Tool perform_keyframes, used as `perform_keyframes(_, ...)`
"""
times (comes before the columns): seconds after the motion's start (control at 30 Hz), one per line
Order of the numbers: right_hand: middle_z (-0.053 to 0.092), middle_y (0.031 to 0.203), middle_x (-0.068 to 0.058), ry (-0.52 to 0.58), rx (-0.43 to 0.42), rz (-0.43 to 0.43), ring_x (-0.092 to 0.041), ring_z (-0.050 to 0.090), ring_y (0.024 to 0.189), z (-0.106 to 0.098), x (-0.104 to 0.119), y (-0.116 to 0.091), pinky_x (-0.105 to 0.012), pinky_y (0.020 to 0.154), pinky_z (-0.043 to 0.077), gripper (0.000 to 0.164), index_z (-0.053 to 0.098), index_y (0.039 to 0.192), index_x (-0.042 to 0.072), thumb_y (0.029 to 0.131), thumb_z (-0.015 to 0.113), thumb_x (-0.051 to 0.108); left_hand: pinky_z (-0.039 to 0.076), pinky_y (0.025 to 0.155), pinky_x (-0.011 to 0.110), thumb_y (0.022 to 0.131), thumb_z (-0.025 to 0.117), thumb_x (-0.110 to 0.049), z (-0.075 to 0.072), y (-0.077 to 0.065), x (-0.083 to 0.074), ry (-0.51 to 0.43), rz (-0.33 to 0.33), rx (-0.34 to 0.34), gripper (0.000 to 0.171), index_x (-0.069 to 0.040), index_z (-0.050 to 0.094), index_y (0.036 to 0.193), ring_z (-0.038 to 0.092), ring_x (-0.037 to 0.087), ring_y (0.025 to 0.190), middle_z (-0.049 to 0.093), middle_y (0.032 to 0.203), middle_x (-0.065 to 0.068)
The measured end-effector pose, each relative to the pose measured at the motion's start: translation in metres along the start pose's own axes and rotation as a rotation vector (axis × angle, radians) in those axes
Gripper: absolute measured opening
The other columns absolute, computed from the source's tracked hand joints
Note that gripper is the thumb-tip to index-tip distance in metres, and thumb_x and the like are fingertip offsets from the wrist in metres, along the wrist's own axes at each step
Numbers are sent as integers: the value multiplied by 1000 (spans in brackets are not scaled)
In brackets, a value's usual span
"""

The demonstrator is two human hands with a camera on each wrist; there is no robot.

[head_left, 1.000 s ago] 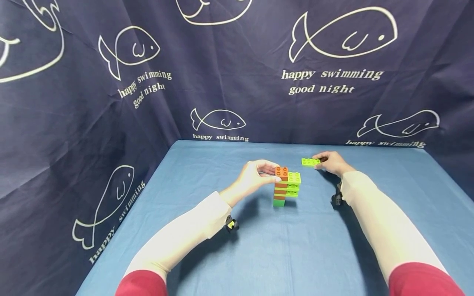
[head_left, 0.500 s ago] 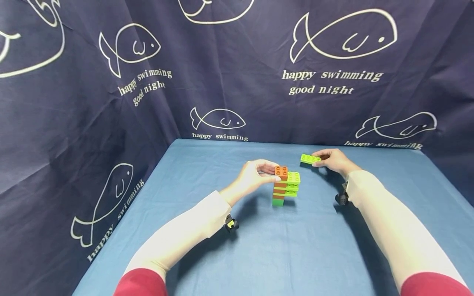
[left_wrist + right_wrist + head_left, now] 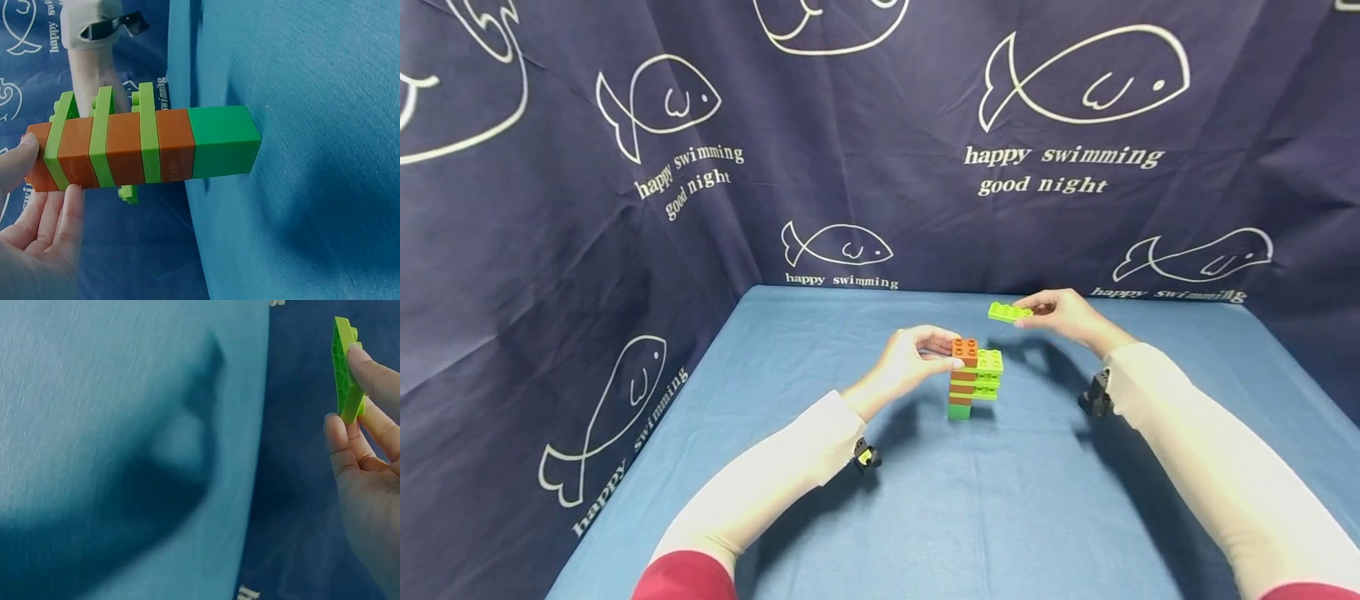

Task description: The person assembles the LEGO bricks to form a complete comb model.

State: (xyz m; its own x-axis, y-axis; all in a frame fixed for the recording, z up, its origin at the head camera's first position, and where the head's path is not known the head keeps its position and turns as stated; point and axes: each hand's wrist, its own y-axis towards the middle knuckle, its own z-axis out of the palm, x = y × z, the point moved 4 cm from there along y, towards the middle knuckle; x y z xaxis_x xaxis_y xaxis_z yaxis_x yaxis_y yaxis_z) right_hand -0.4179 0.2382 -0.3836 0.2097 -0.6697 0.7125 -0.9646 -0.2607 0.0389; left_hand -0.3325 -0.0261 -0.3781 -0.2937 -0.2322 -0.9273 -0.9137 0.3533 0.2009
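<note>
In the head view my left hand [image 3: 901,367] grips the top orange brick [image 3: 965,351] of an upright tower, thumb on the near side. The tower stacks orange bricks and thin lime plates above a green brick [image 3: 225,140] at the bottom. The lime plates [image 3: 988,358] jut out to the right. I cannot tell whether the base touches the cloth. Behind and right of the tower, my right hand [image 3: 1063,317] pinches a loose lime building plate [image 3: 1004,312] by its right end. Held above the cloth, this plate has its studs up and is apart from the tower.
Blue cloth [image 3: 1045,500] covers the table. A dark curtain [image 3: 880,150] with fish drawings hangs behind it and along the left side. Each wrist carries a small black camera, the left one [image 3: 867,456] low over the cloth and the right one [image 3: 1097,396] farther back.
My right hand has lifted the lime plate from near the cloth and carried it left and slightly away. My left hand keeps its grip on the tower, which stays in about the same place.
</note>
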Motion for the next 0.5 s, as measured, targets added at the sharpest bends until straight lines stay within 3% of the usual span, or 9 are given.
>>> perform_keyframes(0.13, 66, 116, -15, 7, 2, -35, -11, 57, 93, -1, 16, -3, -21, 80, 48, 48, 67, 122, 7, 83, 77, 33, 57, 80, 20, 78, 80, -9, -1, -1, 0, 14, 3, -4, 34, -4, 70, 110, 69, 13, 90, 73, 103, 13)
perform_keyframes(0.33, 64, 120, -16, 25, -1, -104, -30, 59, 114, -2, 37, -10, -46, 100, 47, 46, 67, 122, 7, 84, 77, 30, 57, 80, 20, 79, 80, -10, -1, 0, 0, 16, 18, 3, 34, -4, 70, 111, 69, 15, 91, 73, 103, 12)
perform_keyframes(0.5, 65, 116, -14, 7, -10, -142, -30, 61, 110, -2, 52, -17, -46, 97, 49, 42, 68, 120, 7, 84, 76, 28, 57, 80, 21, 78, 81, -11, -1, 1, 2, 15, 14, 6, 35, -4, 70, 111, 70, 16, 92, 73, 103, 12)
